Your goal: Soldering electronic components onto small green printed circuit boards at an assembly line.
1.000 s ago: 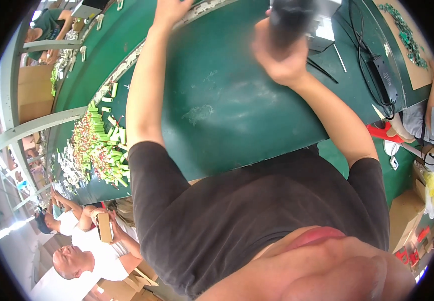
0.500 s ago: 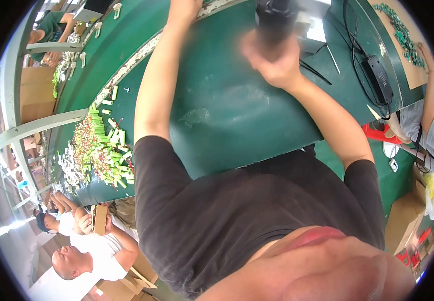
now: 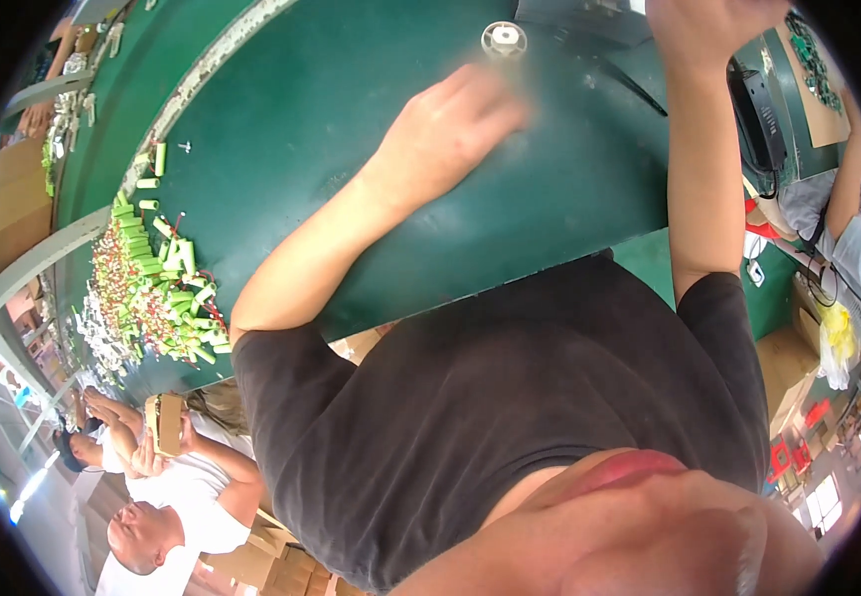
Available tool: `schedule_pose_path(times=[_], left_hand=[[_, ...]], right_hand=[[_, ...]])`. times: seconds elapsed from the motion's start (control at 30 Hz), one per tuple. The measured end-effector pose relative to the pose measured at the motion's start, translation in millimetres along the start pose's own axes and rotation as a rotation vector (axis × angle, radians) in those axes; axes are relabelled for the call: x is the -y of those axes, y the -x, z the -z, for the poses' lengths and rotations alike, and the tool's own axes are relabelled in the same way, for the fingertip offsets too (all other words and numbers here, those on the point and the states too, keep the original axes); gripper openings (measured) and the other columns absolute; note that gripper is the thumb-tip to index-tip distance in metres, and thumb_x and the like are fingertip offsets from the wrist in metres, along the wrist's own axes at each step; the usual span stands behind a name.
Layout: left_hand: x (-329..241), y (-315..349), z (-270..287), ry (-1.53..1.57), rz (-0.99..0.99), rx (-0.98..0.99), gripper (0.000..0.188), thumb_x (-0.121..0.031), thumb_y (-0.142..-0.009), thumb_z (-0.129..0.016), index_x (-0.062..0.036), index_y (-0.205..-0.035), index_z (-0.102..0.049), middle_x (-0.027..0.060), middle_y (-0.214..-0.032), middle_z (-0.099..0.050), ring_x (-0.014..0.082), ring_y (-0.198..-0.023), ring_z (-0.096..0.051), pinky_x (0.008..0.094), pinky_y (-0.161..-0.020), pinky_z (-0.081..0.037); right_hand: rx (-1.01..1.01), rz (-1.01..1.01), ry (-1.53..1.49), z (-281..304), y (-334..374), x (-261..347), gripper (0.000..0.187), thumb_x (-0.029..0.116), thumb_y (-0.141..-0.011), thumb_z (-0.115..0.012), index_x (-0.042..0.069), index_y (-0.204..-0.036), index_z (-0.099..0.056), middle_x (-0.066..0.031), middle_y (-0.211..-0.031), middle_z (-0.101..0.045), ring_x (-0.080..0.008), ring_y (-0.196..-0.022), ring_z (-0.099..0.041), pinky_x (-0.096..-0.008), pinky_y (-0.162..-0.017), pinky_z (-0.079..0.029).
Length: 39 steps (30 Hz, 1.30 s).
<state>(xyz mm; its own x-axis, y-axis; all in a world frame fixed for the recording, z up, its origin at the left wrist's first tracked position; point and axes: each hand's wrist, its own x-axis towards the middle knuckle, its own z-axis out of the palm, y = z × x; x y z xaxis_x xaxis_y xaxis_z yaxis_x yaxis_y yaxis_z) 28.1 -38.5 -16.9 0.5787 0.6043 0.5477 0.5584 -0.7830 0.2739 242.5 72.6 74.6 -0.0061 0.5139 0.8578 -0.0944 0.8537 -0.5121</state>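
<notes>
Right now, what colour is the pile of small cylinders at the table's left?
Light green cylinders, head view.

The left hand is reaching forward with its back turned up, the fingers curling loosely downward and blurring at the tips; whether they are closing on anything cannot be told. Behind the fingers, the bare left forearm is slanting back to a bent elbow and a short dark sleeve. The right hand is lifting higher, beyond the left fingers and to their right, its fingertips running out of view. Its forearm is hanging almost straight below it.
</notes>
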Motion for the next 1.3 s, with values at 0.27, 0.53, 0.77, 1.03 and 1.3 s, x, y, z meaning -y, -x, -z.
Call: schedule_pose_path(times=[0.27, 0.53, 0.77, 1.03, 1.3], left_hand=[[9.6, -10.7, 19.1, -0.061, -0.020, -0.115, 0.029, -0.019, -0.078, -0.083, -0.0037, -0.101, -0.074, 0.0224, -0.122, -0.060, 0.0392, -0.110, -0.061, 0.0452, -0.093, -0.051], [4.9, -7.9, 24.2, 0.132, 0.111, 0.112, 0.036, -0.016, -0.076, -0.084, -0.0037, -0.108, -0.074, 0.0280, -0.147, -0.048, 0.0445, -0.133, -0.052, 0.0470, -0.111, -0.046], [7.3, -6.4, 23.2, 0.179, 0.134, 0.085, 0.033, -0.015, -0.077, -0.084, -0.0032, -0.106, -0.074, 0.0266, -0.145, -0.050, 0.0425, -0.130, -0.055, 0.0460, -0.109, -0.047], [8.4, -2.2, 22.0, 0.187, 0.134, 0.074, 0.034, -0.016, -0.076, -0.084, -0.0037, -0.106, -0.074, 0.0263, -0.145, -0.051, 0.0424, -0.130, -0.055, 0.0464, -0.109, -0.047], [5.7, -3.2, 16.1, 0.164, 0.153, 0.006, 0.037, -0.017, -0.073, -0.084, -0.0050, -0.106, -0.074, 0.0228, -0.140, -0.054, 0.0406, -0.127, -0.056, 0.0475, -0.105, -0.047]], right_hand=[[0.088, -0.238, -0.235, -10.1, 26.7, 14.1, 0.054, 0.001, -0.100, -0.054, 0.004, -0.150, -0.035, -0.0036, -0.072, -0.047, -0.0134, -0.049, -0.049, -0.0274, -0.046, -0.046], [0.119, -0.348, -0.231, -41.3, 66.3, 20.6, 0.062, -0.003, -0.096, -0.056, 0.001, -0.151, -0.027, -0.0061, -0.070, -0.054, -0.0124, -0.050, -0.052, -0.0252, -0.050, -0.046], [0.144, -0.382, -0.234, -44.6, 73.7, 19.7, 0.061, -0.003, -0.096, -0.058, 0.001, -0.149, -0.030, -0.0059, -0.070, -0.055, -0.0124, -0.050, -0.053, -0.0248, -0.050, -0.046], [0.180, -0.332, -0.259, -47.7, 78.9, 7.4, 0.061, -0.003, -0.095, -0.059, 0.002, -0.148, -0.030, -0.0059, -0.072, -0.057, -0.0113, -0.052, -0.053, -0.0244, -0.053, -0.047], [0.103, -0.459, -0.271, -52.4, 78.5, 20.4, 0.061, -0.008, -0.093, -0.059, 0.000, -0.146, -0.030, -0.0050, -0.074, -0.058, -0.0102, -0.055, -0.054, -0.0219, -0.054, -0.044]])
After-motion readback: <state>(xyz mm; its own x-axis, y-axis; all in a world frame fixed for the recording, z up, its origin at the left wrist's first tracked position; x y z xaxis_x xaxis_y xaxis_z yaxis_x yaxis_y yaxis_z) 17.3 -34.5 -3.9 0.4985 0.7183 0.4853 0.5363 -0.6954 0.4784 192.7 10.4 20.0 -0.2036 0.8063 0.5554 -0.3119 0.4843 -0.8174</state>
